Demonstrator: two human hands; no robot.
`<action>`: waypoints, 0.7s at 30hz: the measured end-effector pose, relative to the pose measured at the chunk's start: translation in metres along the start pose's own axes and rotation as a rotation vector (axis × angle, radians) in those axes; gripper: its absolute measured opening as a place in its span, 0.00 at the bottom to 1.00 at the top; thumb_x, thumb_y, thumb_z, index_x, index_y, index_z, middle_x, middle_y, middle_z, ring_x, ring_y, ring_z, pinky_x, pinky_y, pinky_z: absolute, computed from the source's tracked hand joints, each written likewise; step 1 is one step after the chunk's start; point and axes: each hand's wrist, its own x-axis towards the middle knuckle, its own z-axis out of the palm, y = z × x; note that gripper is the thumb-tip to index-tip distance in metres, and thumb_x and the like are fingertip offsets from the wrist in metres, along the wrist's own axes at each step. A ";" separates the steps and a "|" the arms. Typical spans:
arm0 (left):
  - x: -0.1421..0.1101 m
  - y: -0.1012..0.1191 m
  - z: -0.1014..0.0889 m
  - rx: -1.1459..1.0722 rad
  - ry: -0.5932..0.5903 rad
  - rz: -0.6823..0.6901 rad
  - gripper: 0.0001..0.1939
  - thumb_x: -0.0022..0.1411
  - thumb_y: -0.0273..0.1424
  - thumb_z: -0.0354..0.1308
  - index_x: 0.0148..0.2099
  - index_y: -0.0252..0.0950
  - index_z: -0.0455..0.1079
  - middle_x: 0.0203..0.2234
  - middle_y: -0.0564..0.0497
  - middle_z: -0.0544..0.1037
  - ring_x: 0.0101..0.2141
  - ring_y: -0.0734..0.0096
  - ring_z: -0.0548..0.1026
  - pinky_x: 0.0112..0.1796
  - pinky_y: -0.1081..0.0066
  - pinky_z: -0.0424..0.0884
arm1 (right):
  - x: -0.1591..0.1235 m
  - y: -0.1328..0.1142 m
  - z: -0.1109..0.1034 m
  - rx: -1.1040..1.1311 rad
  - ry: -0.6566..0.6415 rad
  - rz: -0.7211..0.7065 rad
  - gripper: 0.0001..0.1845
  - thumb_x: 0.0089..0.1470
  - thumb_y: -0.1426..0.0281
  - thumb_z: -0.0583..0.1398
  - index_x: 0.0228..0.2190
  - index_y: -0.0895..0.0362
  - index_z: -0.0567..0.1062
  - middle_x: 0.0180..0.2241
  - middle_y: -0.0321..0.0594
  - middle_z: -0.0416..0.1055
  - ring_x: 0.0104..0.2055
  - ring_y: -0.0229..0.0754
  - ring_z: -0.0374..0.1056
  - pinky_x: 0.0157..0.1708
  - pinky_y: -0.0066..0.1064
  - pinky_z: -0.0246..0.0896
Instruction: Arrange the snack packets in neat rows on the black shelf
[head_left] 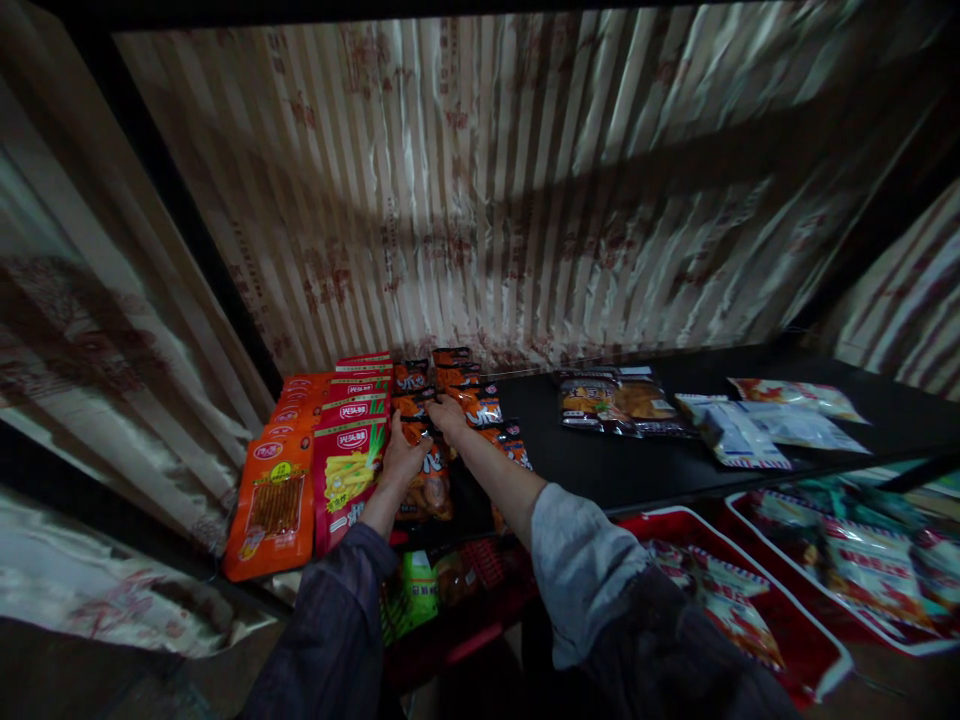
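Both of my hands reach onto a black shelf (645, 455) stocked with snack packets. My left hand (401, 455) rests on a row of dark orange snack packets (431, 490), fingers curled over the top of one. My right hand (448, 413) lies farther back, fingers closed on an orange packet (480, 405) in the same row. Left of that row stands a row of red packets with a yellow snack picture (351, 470), and beyond it a row of orange packets (274, 505).
Brown-and-gold packets (611, 402) and pale packets (750, 430) lie flat on the right of the shelf. Red trays (817, 655) with more packets sit below at the right. A pleated curtain (487, 190) covers the back. A lower shelf holds green packets (416, 590).
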 end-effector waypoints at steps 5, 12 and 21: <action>0.002 0.011 -0.005 0.086 -0.044 -0.024 0.45 0.48 0.29 0.61 0.66 0.35 0.47 0.55 0.41 0.68 0.53 0.60 0.68 0.52 0.64 0.62 | -0.003 -0.002 -0.001 -0.024 0.036 0.027 0.24 0.54 0.67 0.54 0.52 0.63 0.68 0.50 0.52 0.70 0.53 0.48 0.66 0.50 0.32 0.59; 0.009 0.010 -0.008 0.089 -0.064 -0.013 0.43 0.48 0.30 0.60 0.65 0.37 0.48 0.56 0.43 0.68 0.53 0.62 0.68 0.52 0.66 0.62 | -0.006 -0.005 0.001 -0.011 0.067 0.008 0.25 0.55 0.71 0.52 0.55 0.62 0.63 0.51 0.51 0.69 0.55 0.46 0.64 0.53 0.32 0.56; 0.011 0.014 -0.012 0.086 -0.030 -0.034 0.44 0.50 0.28 0.60 0.66 0.35 0.45 0.56 0.41 0.68 0.53 0.62 0.68 0.52 0.65 0.63 | -0.003 -0.008 0.007 0.054 0.058 0.042 0.25 0.53 0.73 0.51 0.54 0.63 0.64 0.50 0.50 0.70 0.55 0.45 0.64 0.51 0.29 0.58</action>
